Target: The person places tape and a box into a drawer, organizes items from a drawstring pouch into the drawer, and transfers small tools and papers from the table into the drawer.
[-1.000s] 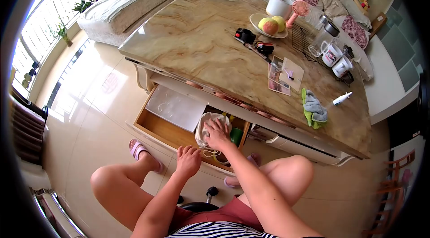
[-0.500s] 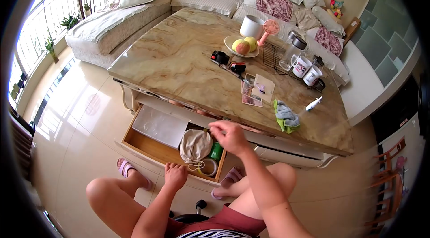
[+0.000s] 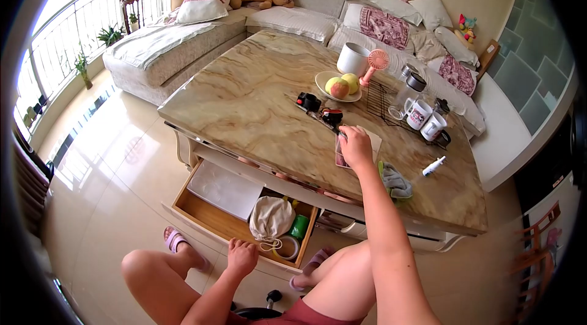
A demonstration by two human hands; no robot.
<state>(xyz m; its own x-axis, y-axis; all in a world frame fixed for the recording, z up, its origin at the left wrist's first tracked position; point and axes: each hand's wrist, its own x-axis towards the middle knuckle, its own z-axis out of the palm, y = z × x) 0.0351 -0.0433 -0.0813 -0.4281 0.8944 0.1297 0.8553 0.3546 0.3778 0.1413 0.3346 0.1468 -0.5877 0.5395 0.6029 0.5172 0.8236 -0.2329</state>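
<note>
My right hand reaches over the marble-topped table, its fingers bent together above a beige card and a photo-like card. Whatever lies between those fingertips is hidden. Just beyond them is the dark end of a rod-like device with black and red parts. My left hand is curled at the front edge of the open drawer. In the drawer are a white box, a cream drawstring bag, a green roll and a roll of tape.
On the table stand a fruit plate, a white pot, a pink fan, a glass bottle, mugs on a black rack, a grey-green cloth and a small white bottle. A sofa lies behind.
My right hand has moved from above the drawer, up and forward, to the cards on the table. My left hand stays at the drawer front. The view has shifted slightly.
</note>
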